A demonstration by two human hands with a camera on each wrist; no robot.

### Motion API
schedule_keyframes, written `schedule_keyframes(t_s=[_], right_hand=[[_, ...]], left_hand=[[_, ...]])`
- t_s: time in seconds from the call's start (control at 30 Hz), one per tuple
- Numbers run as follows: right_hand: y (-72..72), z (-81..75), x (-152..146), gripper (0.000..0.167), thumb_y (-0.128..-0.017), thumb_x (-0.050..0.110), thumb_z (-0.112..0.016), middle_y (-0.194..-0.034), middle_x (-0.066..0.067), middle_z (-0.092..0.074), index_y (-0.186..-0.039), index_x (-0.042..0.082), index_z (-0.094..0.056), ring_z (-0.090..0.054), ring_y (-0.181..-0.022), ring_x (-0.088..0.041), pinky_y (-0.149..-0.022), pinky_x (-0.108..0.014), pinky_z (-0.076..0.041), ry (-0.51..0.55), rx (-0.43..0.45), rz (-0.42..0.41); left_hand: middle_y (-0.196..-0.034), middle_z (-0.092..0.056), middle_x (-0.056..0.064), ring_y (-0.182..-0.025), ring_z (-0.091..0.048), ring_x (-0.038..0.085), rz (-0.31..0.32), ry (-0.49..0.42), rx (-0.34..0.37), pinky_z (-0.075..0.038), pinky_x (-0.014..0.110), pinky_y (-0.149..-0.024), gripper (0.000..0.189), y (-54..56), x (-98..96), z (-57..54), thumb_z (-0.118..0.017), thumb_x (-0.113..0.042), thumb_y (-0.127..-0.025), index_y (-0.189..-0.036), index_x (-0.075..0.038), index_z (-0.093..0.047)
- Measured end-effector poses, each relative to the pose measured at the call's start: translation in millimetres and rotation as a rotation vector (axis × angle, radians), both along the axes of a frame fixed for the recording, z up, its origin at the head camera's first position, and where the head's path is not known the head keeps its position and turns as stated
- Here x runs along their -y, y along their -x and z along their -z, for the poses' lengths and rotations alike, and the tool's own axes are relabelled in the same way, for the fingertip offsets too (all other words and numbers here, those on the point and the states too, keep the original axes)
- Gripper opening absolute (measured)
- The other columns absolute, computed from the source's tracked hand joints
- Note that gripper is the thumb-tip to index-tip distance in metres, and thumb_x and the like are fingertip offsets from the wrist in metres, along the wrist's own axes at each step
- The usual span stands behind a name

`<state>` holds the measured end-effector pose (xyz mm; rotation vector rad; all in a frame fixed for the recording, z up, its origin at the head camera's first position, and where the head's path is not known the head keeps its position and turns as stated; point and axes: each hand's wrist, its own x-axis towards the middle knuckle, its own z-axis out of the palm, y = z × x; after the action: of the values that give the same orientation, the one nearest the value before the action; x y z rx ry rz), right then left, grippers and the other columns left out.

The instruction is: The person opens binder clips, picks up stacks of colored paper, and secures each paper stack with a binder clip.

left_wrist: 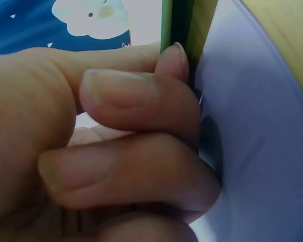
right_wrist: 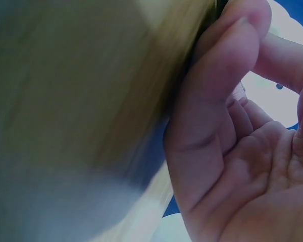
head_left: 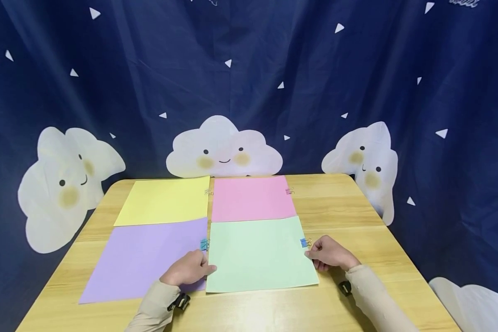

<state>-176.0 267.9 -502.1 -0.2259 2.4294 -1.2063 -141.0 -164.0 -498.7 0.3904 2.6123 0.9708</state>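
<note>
A light green paper sheet [head_left: 259, 258] lies at the front right of a two-by-two layout of coloured sheets. My left hand [head_left: 189, 268] pinches its left edge, with the thumb on top. In the left wrist view the fingers [left_wrist: 136, 161] are curled beside the purple sheet [left_wrist: 262, 131]. My right hand [head_left: 329, 253] pinches the green sheet's right edge, just below a blue binder clip [head_left: 304, 243]. A teal binder clip [head_left: 204, 244] grips the purple sheet's right edge, close above my left hand.
A yellow sheet [head_left: 166, 200] lies behind the purple one, with a small clip [head_left: 209, 192] at its right edge. Behind the green sheet is a pink sheet [head_left: 251, 199] with a pink clip [head_left: 289, 191]. The wooden table [head_left: 357, 216] backs onto a dark blue curtain [head_left: 249, 55].
</note>
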Motion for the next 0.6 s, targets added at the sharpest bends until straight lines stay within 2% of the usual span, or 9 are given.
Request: schedule_keyframes(t_s=[0.37, 0.6], right_hand=[[0.0, -0.5, 2.0, 0.030, -0.098, 0.014, -0.069, -0.058, -0.003, -0.061, -0.074, -0.003, -0.065, -0.055, -0.049, -0.012, -0.048, -0.023, -0.050, -0.004, 0.001, 0.016], [-1.0, -0.9, 2.5, 0.029, -0.098, 0.014, -0.069, -0.059, -0.004, -0.062, -0.073, -0.001, -0.065, -0.056, -0.049, -0.012, -0.049, -0.024, -0.051, -0.012, -0.003, 0.017]], left_hand=[[-0.052, -0.034, -0.009, -0.047, -0.026, 0.006, -0.011, -0.002, 0.012, -0.023, 0.019, -0.045, 0.049, 0.1, 1.4, -2.5, -0.067, -0.026, -0.099, -0.057, -0.019, -0.043], [-0.051, -0.030, -0.010, -0.048, -0.023, 0.005, -0.014, 0.004, 0.014, -0.022, 0.019, -0.046, 0.052, 0.3, 1.3, -2.3, -0.068, -0.026, -0.099, -0.056, -0.020, -0.038]])
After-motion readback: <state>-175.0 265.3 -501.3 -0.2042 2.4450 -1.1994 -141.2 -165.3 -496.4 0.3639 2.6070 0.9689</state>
